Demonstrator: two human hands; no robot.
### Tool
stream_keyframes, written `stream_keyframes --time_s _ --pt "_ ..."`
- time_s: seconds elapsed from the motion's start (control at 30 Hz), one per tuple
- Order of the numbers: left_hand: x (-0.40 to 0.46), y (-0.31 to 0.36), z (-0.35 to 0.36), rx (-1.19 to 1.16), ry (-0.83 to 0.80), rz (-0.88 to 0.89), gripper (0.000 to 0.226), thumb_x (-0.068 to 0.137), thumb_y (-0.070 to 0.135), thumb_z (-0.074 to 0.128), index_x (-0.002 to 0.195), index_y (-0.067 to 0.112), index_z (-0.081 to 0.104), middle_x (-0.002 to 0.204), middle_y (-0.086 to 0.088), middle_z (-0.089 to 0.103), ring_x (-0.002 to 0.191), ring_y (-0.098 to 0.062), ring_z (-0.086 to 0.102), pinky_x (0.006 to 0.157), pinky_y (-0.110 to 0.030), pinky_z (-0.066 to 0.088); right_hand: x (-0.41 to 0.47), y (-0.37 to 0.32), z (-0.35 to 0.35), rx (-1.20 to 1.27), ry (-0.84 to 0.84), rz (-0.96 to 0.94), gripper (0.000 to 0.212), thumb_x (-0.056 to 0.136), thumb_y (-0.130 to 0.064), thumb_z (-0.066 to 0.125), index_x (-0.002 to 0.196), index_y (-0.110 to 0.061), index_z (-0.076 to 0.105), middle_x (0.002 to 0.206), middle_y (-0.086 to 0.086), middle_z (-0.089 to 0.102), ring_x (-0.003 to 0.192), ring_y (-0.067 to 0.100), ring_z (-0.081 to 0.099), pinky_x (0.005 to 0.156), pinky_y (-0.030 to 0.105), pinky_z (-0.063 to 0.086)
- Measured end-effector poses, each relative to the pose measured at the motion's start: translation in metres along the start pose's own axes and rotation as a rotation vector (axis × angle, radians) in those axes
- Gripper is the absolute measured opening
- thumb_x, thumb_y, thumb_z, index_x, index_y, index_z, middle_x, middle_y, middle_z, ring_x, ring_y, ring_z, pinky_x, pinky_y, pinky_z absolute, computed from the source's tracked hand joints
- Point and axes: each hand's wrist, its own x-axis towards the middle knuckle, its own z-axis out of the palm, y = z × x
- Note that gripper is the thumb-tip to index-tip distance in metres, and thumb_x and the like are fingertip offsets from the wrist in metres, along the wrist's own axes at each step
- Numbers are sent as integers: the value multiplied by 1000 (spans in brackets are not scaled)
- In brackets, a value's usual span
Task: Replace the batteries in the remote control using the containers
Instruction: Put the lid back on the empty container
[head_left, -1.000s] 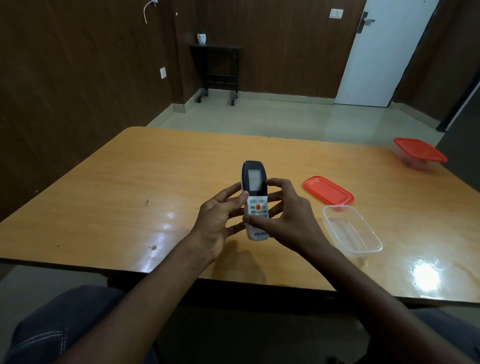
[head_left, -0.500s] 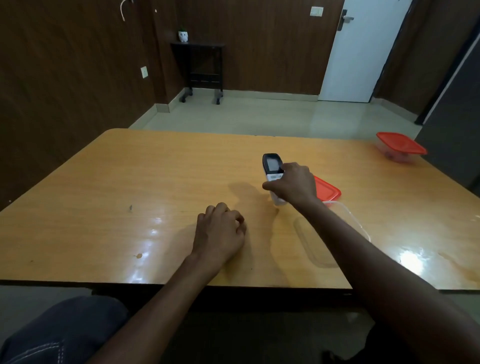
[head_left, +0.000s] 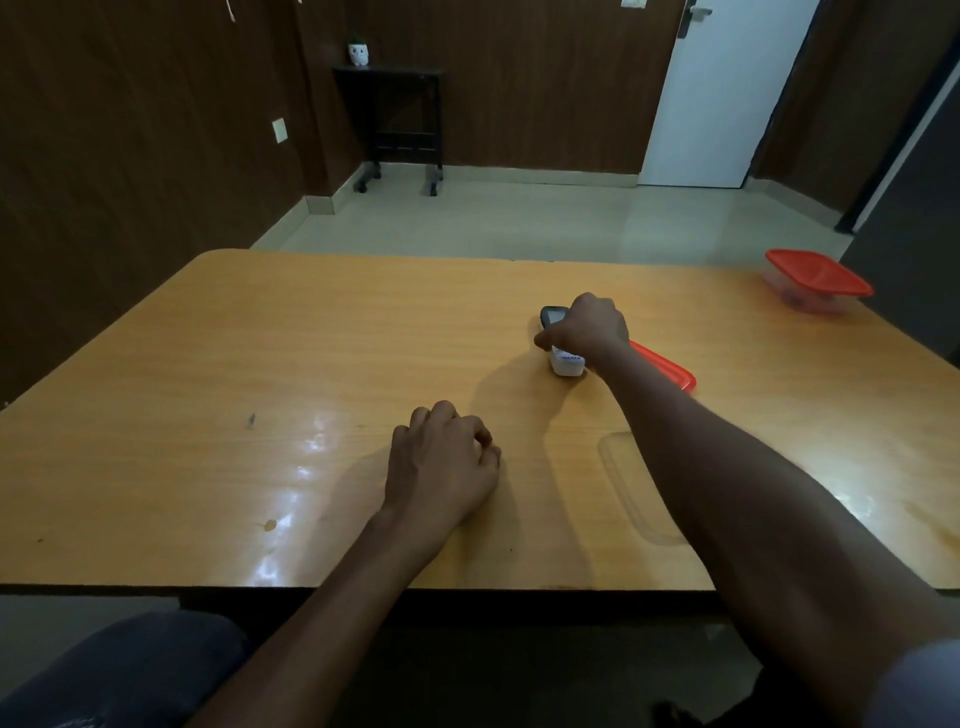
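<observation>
The remote control (head_left: 565, 362), white with a dark screen end, lies face up on the wooden table (head_left: 260, 364) right of centre. My right hand (head_left: 589, 325) is stretched out over it and grips its middle with curled fingers. My left hand (head_left: 444, 462) rests on the table nearer to me, fingers loosely curled, holding nothing. An open clear container (head_left: 631, 488) sits under my right forearm, mostly hidden by it. Its red lid (head_left: 667, 366) lies flat just right of the remote. A second clear container with a red lid on (head_left: 815, 280) stands at the far right corner.
The table's near edge (head_left: 363, 587) runs just in front of my lap. Beyond the table are a tiled floor, a dark side stand (head_left: 397, 124) against the wooden wall, and a white door (head_left: 727, 93).
My left hand let go of the remote and dropped to the table. My right hand carried the remote forward and set it down beside the red lid.
</observation>
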Motion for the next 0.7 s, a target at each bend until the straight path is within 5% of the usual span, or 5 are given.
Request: stream_keyframes --time_s 0.37,0.53,0.7 --pt "-6 0 -4 15 14 29 30 95 47 54 111 29 72 112 4 58 114 -19 51 98 -38 42 -2 29 -36 -11 159 -59 42 69 -46 76 63 -7 61 61 4 58 55 22 52 48 25 35" --pt "-8 2 -8 36 -7 45 31 96 48 54 113 28 70 115 3 58 116 -19 51 99 -37 41 -9 79 -59 -237 -133 -8 69 58 -66 80 99 -12 68 97 9 67 92 30 63 72 35 56" --pt "-8 9 -8 74 -17 31 32 95 49 52 114 29 70 116 3 59 116 -21 51 100 -39 42 -19 108 -61 -256 -175 -11 76 54 -59 88 111 -11 72 105 9 71 90 23 62 79 36 57"
